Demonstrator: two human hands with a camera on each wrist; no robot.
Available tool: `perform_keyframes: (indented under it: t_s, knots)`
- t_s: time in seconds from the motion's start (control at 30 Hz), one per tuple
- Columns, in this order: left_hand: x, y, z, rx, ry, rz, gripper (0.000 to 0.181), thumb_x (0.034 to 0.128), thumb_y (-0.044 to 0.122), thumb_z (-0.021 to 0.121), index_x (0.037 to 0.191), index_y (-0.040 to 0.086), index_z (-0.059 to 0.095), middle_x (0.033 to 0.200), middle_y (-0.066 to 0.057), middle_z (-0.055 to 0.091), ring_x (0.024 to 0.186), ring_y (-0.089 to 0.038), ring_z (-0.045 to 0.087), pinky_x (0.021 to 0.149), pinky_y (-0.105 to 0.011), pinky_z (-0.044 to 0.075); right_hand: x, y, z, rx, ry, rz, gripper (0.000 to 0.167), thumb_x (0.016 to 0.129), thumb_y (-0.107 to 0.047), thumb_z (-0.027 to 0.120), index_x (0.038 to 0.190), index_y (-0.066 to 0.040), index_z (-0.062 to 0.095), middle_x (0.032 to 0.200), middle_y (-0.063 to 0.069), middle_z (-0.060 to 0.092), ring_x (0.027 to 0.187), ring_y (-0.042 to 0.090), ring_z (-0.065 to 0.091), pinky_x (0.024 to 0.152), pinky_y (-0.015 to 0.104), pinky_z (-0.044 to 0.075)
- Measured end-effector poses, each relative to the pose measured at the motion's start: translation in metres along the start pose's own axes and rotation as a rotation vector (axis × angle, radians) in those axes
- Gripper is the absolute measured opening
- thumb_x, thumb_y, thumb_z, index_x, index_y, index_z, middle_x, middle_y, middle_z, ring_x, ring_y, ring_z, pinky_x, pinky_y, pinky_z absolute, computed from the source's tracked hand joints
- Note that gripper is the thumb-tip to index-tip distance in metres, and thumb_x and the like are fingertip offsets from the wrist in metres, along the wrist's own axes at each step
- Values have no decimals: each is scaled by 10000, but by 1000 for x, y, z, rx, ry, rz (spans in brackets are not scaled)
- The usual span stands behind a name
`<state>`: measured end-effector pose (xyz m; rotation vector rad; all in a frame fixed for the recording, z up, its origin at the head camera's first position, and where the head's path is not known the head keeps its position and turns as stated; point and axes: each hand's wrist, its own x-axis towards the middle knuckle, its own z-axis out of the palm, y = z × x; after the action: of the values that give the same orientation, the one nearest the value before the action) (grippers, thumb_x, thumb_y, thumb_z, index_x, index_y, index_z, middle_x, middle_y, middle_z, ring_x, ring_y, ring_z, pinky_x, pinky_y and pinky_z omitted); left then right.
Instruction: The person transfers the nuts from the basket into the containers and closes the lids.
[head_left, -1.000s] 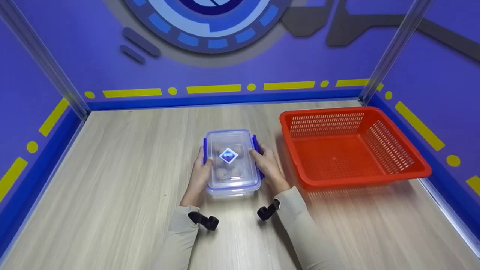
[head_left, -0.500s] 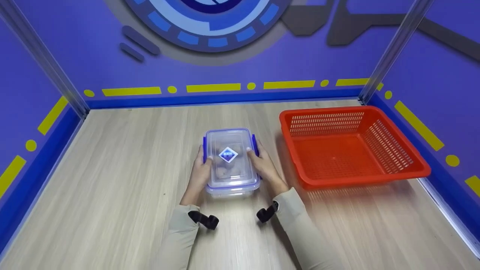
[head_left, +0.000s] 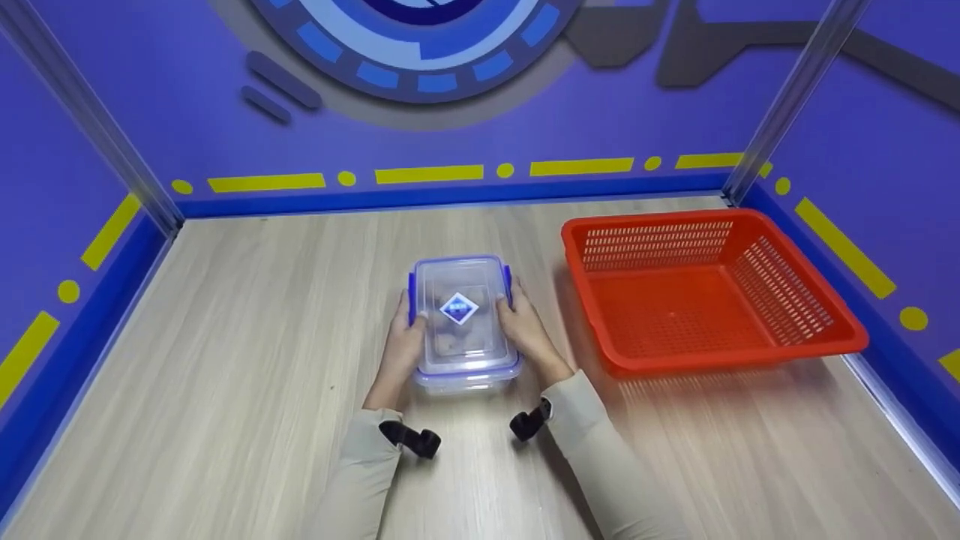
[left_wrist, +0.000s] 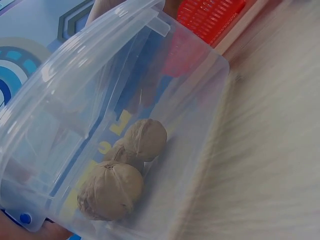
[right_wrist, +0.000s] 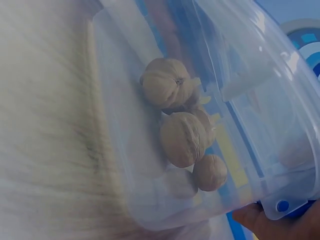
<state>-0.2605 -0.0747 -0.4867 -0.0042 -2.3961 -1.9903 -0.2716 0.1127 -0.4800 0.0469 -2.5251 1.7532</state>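
Observation:
A clear plastic food container [head_left: 465, 352] with a lid, blue side latches and a diamond-shaped sticker [head_left: 459, 308] is at mid-table. My left hand [head_left: 403, 345] grips its left side, thumb on the lid's edge. On the opposite side my right hand [head_left: 528, 330] holds it the same way, the thumb over the lid rim and the fingers along the side. Through the clear wall several walnuts [left_wrist: 112, 190] show in the left wrist view. The right wrist view also shows walnuts [right_wrist: 182, 140] lying on the container's floor. Most fingertips are hidden behind the container's sides.
A red perforated basket [head_left: 675, 307] stands to the right of the container, with nothing seen inside. The wood-grain table [head_left: 247, 360] is bounded by blue panels [head_left: 450, 150] at the back and both sides.
My right hand has shifted slightly along the container's right side, and its thumb has moved a little on the lid rim. The left hand and the container stay nearly still.

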Motion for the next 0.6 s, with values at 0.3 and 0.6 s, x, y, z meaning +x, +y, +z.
perform_keyframes:
  t_s: [0.3,0.6]
  knots:
    - [-1,-1,0,7,-10,-6,626,955,42,364,1505,-74,87,1581,-266,92,1475,-384,89,1235,-447,61,1,-4,4,-100,13,-65,574,954,-31,367,1419,225,147,1495,404,187,1435,450,177,1219,493,137]
    - [1,-2,0,14,-11,7,625,964,48,364,1507,-67,76,1578,-269,93,1470,-393,99,1233,-457,70,2,-3,7,-143,27,-132,554,934,7,356,1382,270,164,1450,449,215,1405,498,208,1204,524,168]
